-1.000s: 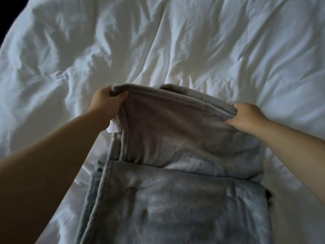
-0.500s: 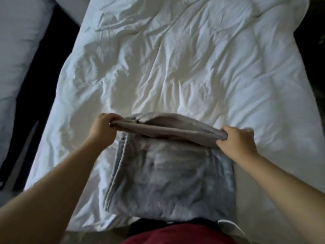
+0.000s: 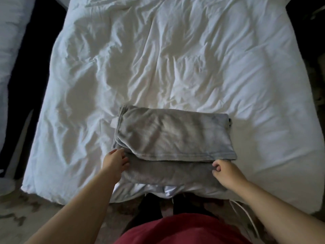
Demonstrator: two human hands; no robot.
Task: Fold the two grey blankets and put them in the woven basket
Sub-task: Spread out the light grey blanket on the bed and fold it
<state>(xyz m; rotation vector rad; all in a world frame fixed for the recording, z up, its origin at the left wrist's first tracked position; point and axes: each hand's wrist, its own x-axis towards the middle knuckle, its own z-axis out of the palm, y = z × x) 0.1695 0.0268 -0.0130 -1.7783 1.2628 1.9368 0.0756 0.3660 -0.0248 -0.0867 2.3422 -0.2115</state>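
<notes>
The soft grey folded blanket [image 3: 168,136] lies on the crumpled white bed [image 3: 175,59] — left hand [image 3: 115,160] and right hand [image 3: 224,169] each curl round its near corners.

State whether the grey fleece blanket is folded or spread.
Folded: the grey fleece blanket lies in overlapping layers on the white duvet.

- The top fold of the blanket [image 3: 172,132] covers most of its lower layers.
- We cannot tell whether fingertips of the left hand [image 3: 115,160] go under that fold.
- We cannot tell whether the curled right hand [image 3: 224,169] pinches fabric.
- The bed [image 3: 175,50] runs off the top edge.
</notes>
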